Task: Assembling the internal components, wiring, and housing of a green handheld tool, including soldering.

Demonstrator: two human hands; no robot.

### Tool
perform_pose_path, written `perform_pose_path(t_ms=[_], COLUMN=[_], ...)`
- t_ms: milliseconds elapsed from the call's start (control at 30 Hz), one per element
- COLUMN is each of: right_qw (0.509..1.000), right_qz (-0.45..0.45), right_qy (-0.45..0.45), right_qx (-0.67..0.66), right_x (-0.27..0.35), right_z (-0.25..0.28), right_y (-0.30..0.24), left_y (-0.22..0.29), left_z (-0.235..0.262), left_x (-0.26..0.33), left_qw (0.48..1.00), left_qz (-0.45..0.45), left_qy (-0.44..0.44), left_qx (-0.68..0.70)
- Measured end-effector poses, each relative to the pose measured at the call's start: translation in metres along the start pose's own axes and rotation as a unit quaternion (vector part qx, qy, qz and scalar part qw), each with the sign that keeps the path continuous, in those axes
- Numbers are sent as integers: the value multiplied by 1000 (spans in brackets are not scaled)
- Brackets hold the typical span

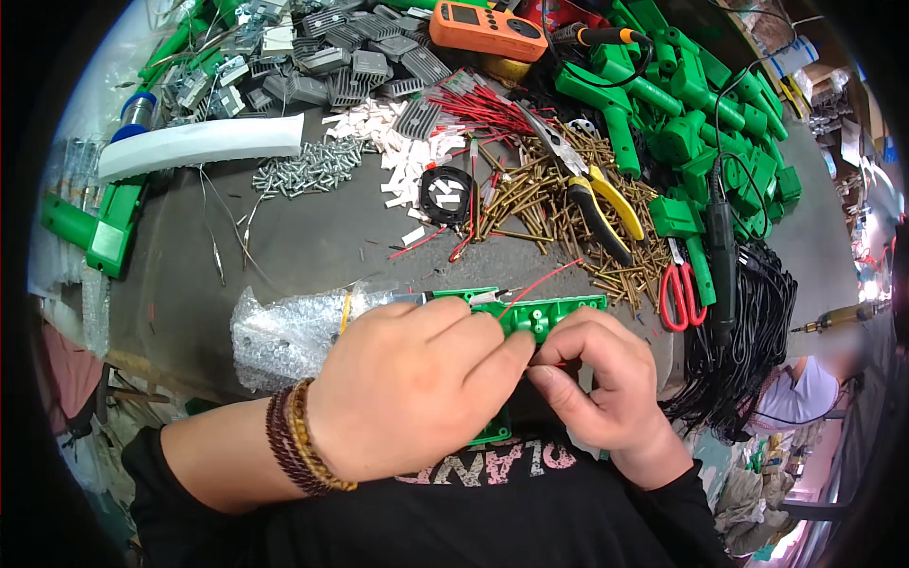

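At the far left of the dark workbench (284, 246) lies a white foam strip (204, 142), with a heap of silver screws (308, 168) just right of it and a crumpled clear plastic bag (284, 331) near the front edge. The left hand (417, 383), a beaded bracelet (298, 437) on its wrist, is curled over the green plastic housing (540, 312), thumb and forefinger pinched together at its middle; whether they grip the thin red wire (535, 284) or only press on the part is hard to tell, as the knuckles hide the contact. The right hand (611, 383) cups the housing from below and to the right, fingers closed around its underside. The step in hand looks like seating or routing a wire into the shell held just above the front of the bench, close to the body; the next move likely calls for a fine, steady pinch and a firm hold from beneath. The housing is a long, flat, bright green moulding with round screw bosses. Further right lie brass screws (540, 204), yellow-handled pliers (597, 199), red scissors (677, 293) and more green shells (701, 123).
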State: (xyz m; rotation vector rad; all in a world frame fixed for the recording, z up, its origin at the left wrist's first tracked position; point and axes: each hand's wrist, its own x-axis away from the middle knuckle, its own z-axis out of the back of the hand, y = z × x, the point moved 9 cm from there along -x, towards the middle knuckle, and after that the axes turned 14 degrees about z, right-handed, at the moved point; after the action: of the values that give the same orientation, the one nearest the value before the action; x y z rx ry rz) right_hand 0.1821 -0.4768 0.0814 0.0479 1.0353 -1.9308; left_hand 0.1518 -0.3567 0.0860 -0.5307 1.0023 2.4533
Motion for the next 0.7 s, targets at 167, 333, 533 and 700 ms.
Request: perform_pose_path(t_ms=[167, 333, 533, 700], right_qw=[997, 998, 986, 979], right_qz=[56, -17, -143, -144], right_qy=[-15, -49, -28, -110], right_qx=[47, 31, -81, -96], right_x=[-3, 4, 16, 43], right_z=[1, 0, -6, 16], right_y=[-14, -6, 21, 38], left_y=[-3, 2, 21, 8], left_z=[-10, -15, -6, -2], left_x=[-8, -8, 5, 0], left_qw=[994, 997, 985, 994], left_qz=[3, -8, -120, -72], left_qy=[-105, -72, 71, 70], left_qx=[21, -21, -102, -50])
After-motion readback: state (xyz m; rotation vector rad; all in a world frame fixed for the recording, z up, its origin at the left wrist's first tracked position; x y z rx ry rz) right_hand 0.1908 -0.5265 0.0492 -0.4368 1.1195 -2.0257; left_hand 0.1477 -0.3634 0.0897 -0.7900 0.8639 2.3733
